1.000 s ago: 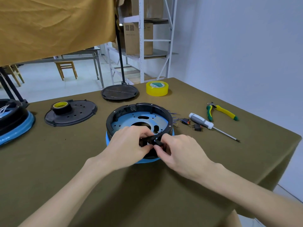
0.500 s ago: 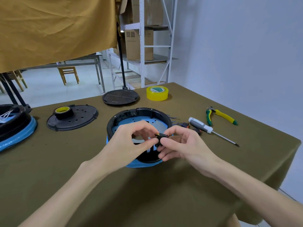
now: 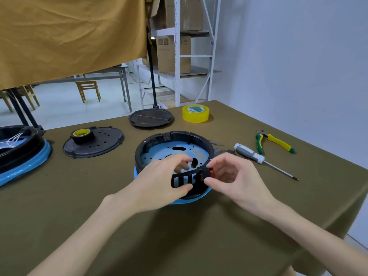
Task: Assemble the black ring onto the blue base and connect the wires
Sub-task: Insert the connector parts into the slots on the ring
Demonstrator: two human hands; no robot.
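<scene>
Pale wall (image 3: 288, 56); white shelving (image 3: 177, 56) with cartons; wooden stool (image 3: 88, 90); perhaps tiled floor (image 3: 59, 104)

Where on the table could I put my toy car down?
Bare cloth lies near you, below the hands and blue base, and left, between it and the holed black plate. It is crowded right, around the screwdriver and pliers.

Near rim of the round blue plastic base (image 3: 190, 200) hidden behind both hands; second black-and-blue assembly (image 3: 22, 154) cropped by left frame edge.
</scene>
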